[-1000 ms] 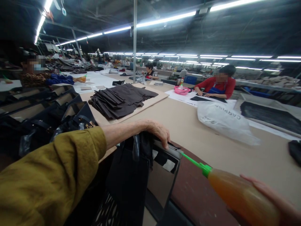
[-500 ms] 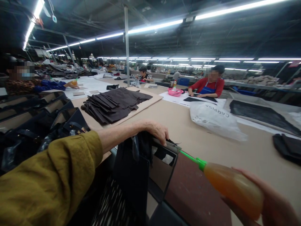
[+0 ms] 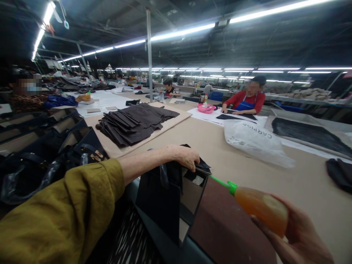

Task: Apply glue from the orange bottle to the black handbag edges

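Note:
My left hand (image 3: pixel 187 157) reaches across from the left, its fingers bent down and closed on the upper edge of a dark handbag (image 3: pixel 159 205). A loose black flap (image 3: pixel 202 165) shows beside the fingertips. The bag's open side shows a beige interior, and a dark reddish-brown panel (image 3: pixel 228 223) spreads to its right. In my right hand (image 3: pixel 299 231) is a squeeze bottle (image 3: pixel 254 203) of amber liquid, tilted with its green nozzle pointing left. The nozzle tip is close to the bag's top edge; whether it touches cannot be made out.
Several dark handbags (image 3: pixel 82 146) stand at the left. A pile of dark cut pieces (image 3: pixel 137 121) lies on the tan worktable (image 3: pixel 189 134). Farther right are a white plastic bag (image 3: pixel 253 141) and a pink basket (image 3: pixel 206 108). A co-worker in red (image 3: pixel 244 102) sits across the table.
The bottle and my right hand have shifted left and slightly up. My left hand remains at the bag's edge, where the black flap now stands higher and shows more.

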The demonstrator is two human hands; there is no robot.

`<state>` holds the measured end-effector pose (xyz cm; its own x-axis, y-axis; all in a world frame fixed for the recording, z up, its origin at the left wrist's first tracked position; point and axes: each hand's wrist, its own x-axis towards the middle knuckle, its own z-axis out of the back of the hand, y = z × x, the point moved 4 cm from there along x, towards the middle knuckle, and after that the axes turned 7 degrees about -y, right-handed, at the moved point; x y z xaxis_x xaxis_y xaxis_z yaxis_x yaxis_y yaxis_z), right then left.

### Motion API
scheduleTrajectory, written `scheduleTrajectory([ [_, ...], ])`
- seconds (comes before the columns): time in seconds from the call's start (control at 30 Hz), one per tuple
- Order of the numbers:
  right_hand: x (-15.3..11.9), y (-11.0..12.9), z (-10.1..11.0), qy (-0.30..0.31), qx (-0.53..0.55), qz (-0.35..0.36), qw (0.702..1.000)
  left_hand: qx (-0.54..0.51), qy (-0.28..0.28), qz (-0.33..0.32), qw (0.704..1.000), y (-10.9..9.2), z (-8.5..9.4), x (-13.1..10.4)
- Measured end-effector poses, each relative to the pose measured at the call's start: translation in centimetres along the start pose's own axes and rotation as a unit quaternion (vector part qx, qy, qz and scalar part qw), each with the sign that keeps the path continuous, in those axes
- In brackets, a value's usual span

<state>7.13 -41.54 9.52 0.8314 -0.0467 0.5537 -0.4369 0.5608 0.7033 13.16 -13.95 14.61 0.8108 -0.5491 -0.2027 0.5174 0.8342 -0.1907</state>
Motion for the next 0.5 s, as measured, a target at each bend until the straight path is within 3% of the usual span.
scheduleTrajectory([
  [0.1,0.09,-0.51,-0.27,0.006,0.019,-0.021,1.000,0.008,0.011,0.008,1.000,-0.17,0.33,-0.02],
  [0.33,0.25,-0.01,-0.93,0.010,-0.040,0.048,0.998,0.012,-0.001,-0.001,1.000,-0.01,0.27,0.02],
  [0.5,0.32,-0.47,-0.70,0.016,-0.035,-0.030,0.999,0.009,-0.004,-0.001,1.000,0.22,-0.14,0.00],
])
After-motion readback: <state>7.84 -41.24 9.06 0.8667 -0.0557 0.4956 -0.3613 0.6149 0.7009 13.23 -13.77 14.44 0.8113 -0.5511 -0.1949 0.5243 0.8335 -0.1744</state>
